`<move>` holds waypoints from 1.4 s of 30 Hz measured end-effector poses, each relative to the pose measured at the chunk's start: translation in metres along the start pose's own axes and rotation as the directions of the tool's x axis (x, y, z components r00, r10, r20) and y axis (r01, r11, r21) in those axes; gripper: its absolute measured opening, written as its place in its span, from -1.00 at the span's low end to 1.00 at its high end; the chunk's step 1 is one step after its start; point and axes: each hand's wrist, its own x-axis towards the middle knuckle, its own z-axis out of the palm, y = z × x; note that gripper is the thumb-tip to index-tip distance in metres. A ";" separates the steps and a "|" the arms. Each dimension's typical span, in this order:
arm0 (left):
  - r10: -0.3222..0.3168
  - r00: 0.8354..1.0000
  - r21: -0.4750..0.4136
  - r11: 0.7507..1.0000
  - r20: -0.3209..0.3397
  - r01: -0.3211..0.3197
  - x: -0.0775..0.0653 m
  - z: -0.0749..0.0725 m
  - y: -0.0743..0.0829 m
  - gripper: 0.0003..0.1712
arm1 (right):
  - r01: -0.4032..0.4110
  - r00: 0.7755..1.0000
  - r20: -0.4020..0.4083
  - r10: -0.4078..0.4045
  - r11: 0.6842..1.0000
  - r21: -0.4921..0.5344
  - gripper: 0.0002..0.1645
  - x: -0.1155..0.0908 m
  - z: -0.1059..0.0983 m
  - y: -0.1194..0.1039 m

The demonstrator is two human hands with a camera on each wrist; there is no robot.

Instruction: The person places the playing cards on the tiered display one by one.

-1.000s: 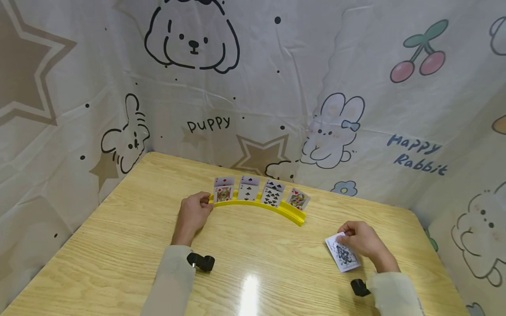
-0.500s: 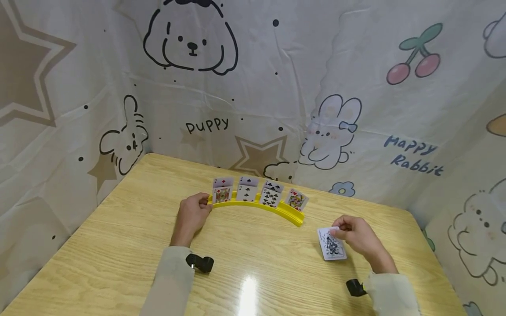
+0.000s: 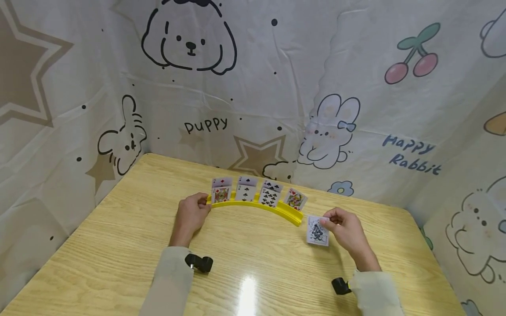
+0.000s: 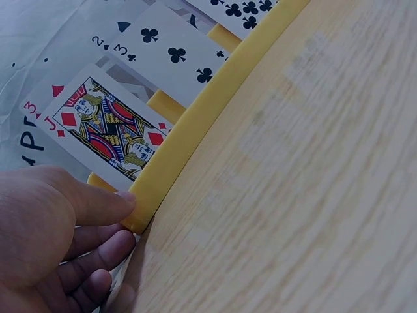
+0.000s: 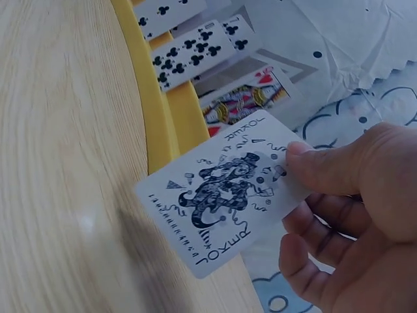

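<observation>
A curved yellow card holder point(image 3: 253, 203) stands on the table with playing cards upright in it. My left hand point(image 3: 192, 215) grips its left end, thumb point(image 4: 104, 203) on the front. In the left wrist view the jack of diamonds point(image 4: 107, 130) is nearest that hand, and the three of clubs point(image 4: 172, 55) comes after it. Between thumb and fingers my right hand point(image 3: 345, 230) pinches a black-and-white joker card point(image 5: 225, 192), face toward me. That card is raised just off the holder's right end, near the queen of hearts point(image 3: 295, 199).
Behind the front cards, partly covered cards stand in a back row, such as the three of diamonds point(image 3: 222, 181). A printed cloth point(image 3: 253, 87) hangs right behind the wooden table point(image 3: 221, 263). Black wrist mounts point(image 3: 199, 263) stick out from both sleeves.
My right hand has carried the joker card left and farther away, up to the holder's right end, turning it more upright. The left hand has stayed on the holder.
</observation>
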 end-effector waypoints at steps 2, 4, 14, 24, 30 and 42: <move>-0.003 1.000 -0.001 1.000 0.002 0.003 0.000 0.000 -0.001 -0.61 | 0.002 1.000 -0.023 -0.002 1.000 0.023 -0.86 0.002 0.006 -0.002; -0.003 1.000 0.000 1.000 0.003 0.003 0.000 0.000 -0.001 -0.61 | 0.003 0.999 -0.045 -0.001 0.999 0.046 -0.85 0.003 0.012 -0.005; 0.013 1.000 -0.002 1.000 -0.013 -0.013 0.000 -0.001 0.000 -0.62 | 0.006 0.993 -0.120 0.009 0.992 0.124 -0.86 0.010 0.033 -0.011; 0.010 1.000 -0.001 1.000 -0.016 -0.010 0.000 -0.001 0.000 -0.62 | 0.010 0.982 -0.188 0.027 0.981 0.194 -0.84 0.017 0.049 -0.015; -0.002 1.000 -0.012 1.000 -0.005 0.002 0.000 -0.002 0.001 -0.62 | 0.017 0.971 -0.238 0.034 0.977 0.211 -0.84 0.022 0.057 -0.019; 0.006 1.000 -0.010 1.000 -0.014 -0.006 0.002 0.000 -0.001 -0.63 | 0.018 0.946 -0.318 0.057 0.974 0.226 -0.81 0.029 0.069 -0.025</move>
